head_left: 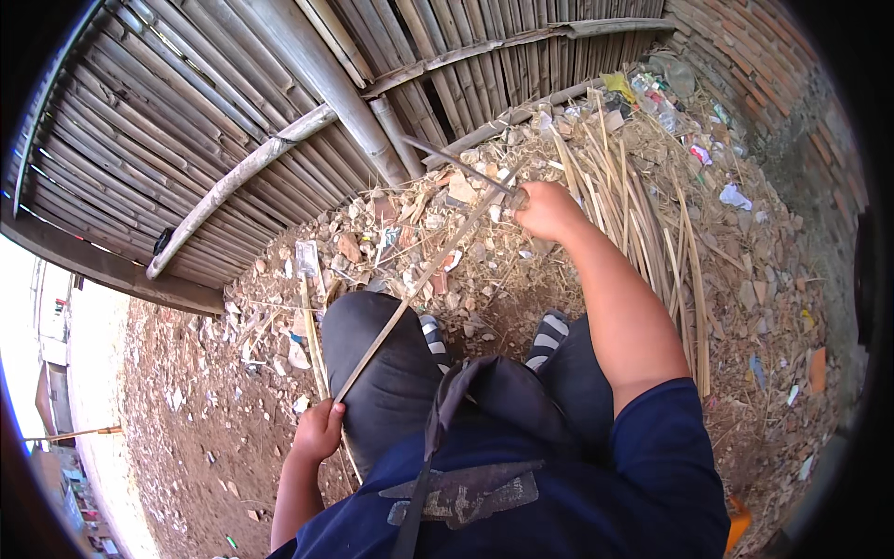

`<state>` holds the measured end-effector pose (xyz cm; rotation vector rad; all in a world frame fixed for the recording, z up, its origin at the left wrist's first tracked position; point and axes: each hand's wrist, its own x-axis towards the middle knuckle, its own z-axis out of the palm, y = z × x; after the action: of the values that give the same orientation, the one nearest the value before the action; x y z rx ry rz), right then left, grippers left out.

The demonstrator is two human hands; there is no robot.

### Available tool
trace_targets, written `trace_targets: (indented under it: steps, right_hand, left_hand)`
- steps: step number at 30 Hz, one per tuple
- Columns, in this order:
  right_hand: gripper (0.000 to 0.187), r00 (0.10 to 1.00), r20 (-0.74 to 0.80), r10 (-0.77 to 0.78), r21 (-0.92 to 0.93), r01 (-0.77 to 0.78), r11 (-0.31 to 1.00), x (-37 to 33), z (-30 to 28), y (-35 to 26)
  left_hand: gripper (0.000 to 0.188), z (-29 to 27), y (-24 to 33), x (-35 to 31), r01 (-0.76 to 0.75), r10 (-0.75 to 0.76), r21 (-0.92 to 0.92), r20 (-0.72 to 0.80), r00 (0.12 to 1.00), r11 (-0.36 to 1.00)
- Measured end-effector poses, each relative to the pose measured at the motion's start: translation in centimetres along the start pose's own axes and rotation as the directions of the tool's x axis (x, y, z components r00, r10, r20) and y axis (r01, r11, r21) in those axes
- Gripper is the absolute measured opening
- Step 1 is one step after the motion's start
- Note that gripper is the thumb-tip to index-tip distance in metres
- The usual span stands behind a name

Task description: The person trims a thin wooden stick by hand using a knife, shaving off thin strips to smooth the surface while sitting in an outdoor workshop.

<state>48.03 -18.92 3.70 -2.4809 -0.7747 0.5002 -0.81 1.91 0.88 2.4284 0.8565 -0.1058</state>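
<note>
Split-bamboo strip (410, 298) slants above the left thigh (386, 405), from the left hand (319, 429) up toward the long-bladed knife (458, 164) in the right hand (548, 211). Left fingers pinch its lower part; right fingers curl around the knife's hidden grip. Whether blade and strip touch, I cannot tell. It should handle light, springy, perhaps sharp-edged, best pinched flat near an end

Can't see held end of blade (456, 164) inside right hand (551, 212), or most fingers of left hand (318, 431). Can't identify orange object (739, 524), partly hidden by navy shirt (666, 466), or tiny green scrap (231, 541).
</note>
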Motion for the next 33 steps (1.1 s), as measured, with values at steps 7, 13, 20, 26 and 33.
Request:
trace_targets:
  steps: [7,13,20,26,33]
  right_hand:
    - [0.026,0.979,0.189,-0.071,-0.076,0.086,0.993,-0.8,-0.2,-3.0]
    - [0.026,0.989,-0.147,0.013,0.022,-0.010,1.000,0.4,-0.4,2.1]
    - [0.015,0.941,-0.044,-0.337,-0.234,0.318,0.919,-2.5,-1.0,-2.7]
    - [0.027,0.993,-0.118,0.010,0.089,0.000,0.996,0.0,-3.0,2.3]
    - [0.030,0.971,-0.236,-0.025,0.077,0.044,0.996,-0.7,-2.6,1.1]
  left_hand:
    - [0.043,0.3,-0.6,0.1,0.030,-0.030,-0.004,0.011,1.000,1.000]
    - [0.042,0.0,0.3,0.2,-0.013,0.014,0.035,-0.020,1.000,0.999]
    - [0.043,0.4,-1.1,0.3,0.015,-0.015,-0.024,0.002,1.000,1.000]
    - [0.044,0.2,-0.7,0.5,-0.019,0.019,0.022,-0.002,1.000,1.000]
    - [0.047,0.5,-0.9,0.5,0.008,-0.007,-0.033,0.005,1.000,0.999]
